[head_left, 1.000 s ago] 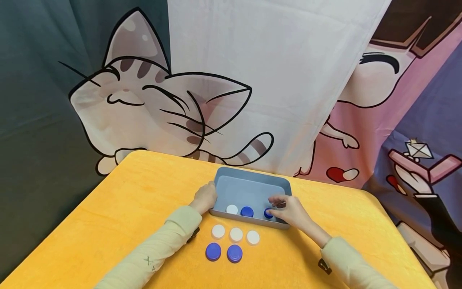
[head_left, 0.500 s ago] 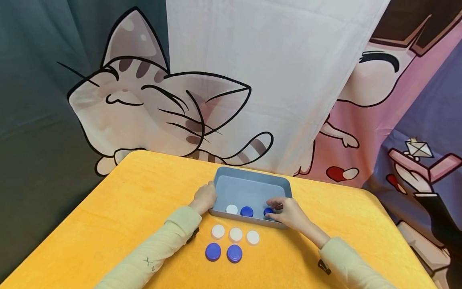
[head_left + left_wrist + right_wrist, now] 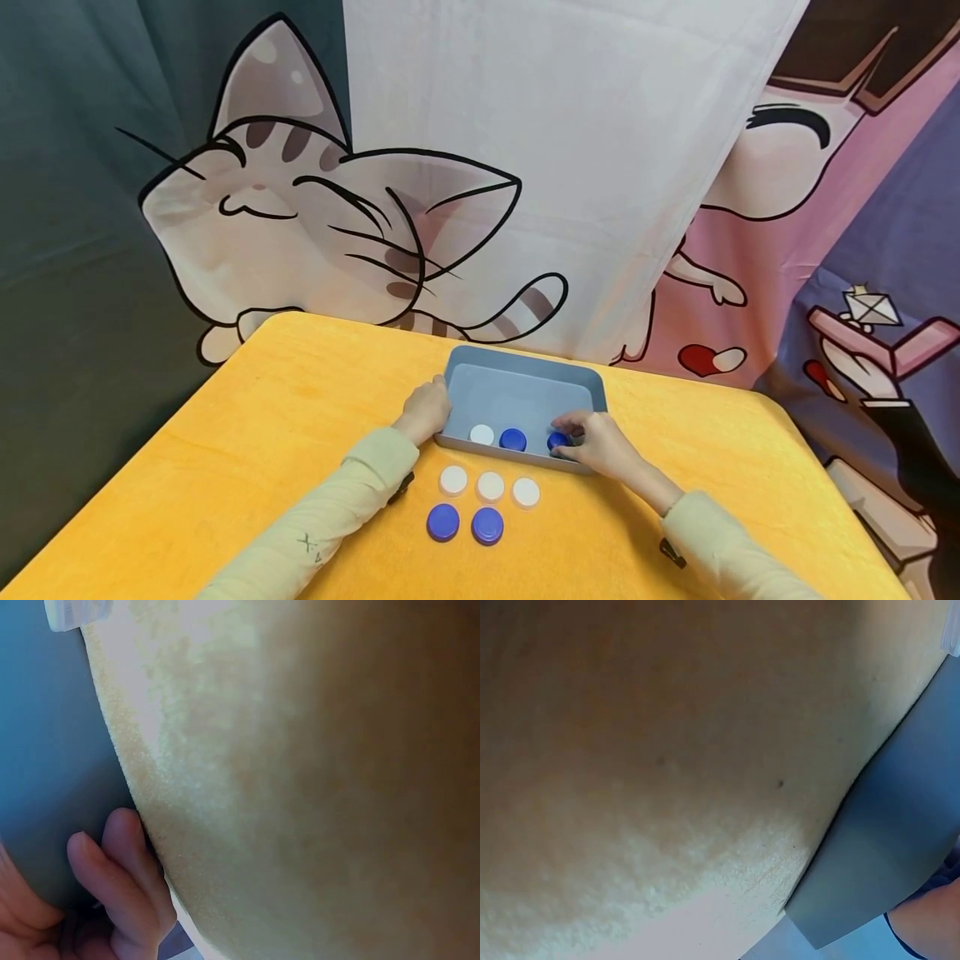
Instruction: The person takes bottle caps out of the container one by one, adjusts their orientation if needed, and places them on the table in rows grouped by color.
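A shallow grey-blue tray (image 3: 517, 354) sits on the yellow table. At its left end my left hand (image 3: 425, 410) grips the side wall; in the left wrist view the curled fingers (image 3: 124, 877) lie against the outside of the tray. My right hand (image 3: 600, 442) reaches over the right front corner and pinches a blue bottle cap (image 3: 557, 442) between thumb and fingers, inside the tray. Left of it, along the front wall, lie another blue cap (image 3: 513, 439) and a white cap (image 3: 482, 434). The right wrist view catches only part of a finger (image 3: 930, 922) beside the tray wall.
Before the tray, a row of white caps (image 3: 491, 487) lies on the table (image 3: 300, 392), with two blue caps (image 3: 487, 527) in front of them. Behind the table hangs a printed curtain (image 3: 600, 167) with a cartoon cat.
My right hand's thumb and fingers have closed in around the right-hand blue cap, the thumb dropping to its near side. The left hand and the other caps stay put.
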The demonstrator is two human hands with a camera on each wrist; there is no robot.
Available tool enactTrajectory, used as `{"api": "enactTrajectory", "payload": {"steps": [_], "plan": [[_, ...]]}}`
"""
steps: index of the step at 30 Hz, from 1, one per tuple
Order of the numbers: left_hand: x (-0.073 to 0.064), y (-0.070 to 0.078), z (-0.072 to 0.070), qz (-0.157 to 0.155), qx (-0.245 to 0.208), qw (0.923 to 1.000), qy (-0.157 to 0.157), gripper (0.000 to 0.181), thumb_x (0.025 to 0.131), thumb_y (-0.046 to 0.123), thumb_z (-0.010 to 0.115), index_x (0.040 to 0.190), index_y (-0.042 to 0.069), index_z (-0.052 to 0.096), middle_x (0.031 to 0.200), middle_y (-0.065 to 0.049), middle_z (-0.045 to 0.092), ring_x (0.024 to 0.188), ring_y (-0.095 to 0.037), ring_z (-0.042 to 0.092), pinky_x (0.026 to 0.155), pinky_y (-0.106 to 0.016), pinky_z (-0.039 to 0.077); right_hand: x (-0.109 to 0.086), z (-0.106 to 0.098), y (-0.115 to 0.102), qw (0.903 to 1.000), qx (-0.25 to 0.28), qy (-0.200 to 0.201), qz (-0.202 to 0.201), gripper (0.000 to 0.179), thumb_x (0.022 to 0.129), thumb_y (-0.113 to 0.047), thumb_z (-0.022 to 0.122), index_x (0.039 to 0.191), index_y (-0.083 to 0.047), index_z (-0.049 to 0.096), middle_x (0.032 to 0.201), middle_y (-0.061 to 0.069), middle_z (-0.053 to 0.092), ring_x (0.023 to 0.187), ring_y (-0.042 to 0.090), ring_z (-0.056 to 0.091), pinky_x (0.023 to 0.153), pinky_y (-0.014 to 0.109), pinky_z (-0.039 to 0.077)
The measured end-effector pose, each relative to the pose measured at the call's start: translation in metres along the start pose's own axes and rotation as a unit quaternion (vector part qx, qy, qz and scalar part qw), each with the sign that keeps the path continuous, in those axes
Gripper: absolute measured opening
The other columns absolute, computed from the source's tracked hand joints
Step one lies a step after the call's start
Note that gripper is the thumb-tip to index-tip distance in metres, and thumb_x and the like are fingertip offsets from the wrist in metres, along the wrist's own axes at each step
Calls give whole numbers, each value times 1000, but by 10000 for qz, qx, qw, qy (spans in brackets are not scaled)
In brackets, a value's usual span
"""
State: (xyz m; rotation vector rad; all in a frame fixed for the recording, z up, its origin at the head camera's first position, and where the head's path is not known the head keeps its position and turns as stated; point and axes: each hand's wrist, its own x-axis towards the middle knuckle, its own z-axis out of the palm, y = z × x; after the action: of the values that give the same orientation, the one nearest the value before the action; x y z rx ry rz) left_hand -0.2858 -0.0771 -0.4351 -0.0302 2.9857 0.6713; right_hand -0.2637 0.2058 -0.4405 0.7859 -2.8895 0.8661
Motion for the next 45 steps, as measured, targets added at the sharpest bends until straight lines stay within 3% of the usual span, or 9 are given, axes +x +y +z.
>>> {"api": "enactTrajectory", "payload": {"steps": [7, 29, 45], "plan": [[0, 0, 0, -32, -25, 10000, -62, 34, 97, 6, 47, 127, -11, 46, 102, -26, 65, 94, -36, 65, 80, -44, 53, 0, 0, -1, 9998, -163, -76, -38, 30, 73, -12, 82, 100, -3, 73, 94, 6, 73, 82, 13, 67, 77, 32, 56], [0, 0, 1, 17, -46, 10000, -26, 30, 96, 7, 49, 120, -10, 48, 97, -24, 64, 88, -33, 65, 76, -42, 53, -1, -3, -3, 9998, 166, 52, 80, 28, 74, -13, 81, 100, -4, 73, 95, 6, 73, 83, 14, 67, 76, 30, 56], [-1, -1, 0, 41, -75, 10000, -9, 29, 96, 7, 49, 121, -9, 48, 97, -25, 64, 89, -35, 66, 75, -43, 53, -5, -12, -25, 9976, 412, 370, 405, 32, 74, -14, 82, 103, -4, 73, 98, 6, 74, 88, 19, 69, 78, 33, 56]]}}
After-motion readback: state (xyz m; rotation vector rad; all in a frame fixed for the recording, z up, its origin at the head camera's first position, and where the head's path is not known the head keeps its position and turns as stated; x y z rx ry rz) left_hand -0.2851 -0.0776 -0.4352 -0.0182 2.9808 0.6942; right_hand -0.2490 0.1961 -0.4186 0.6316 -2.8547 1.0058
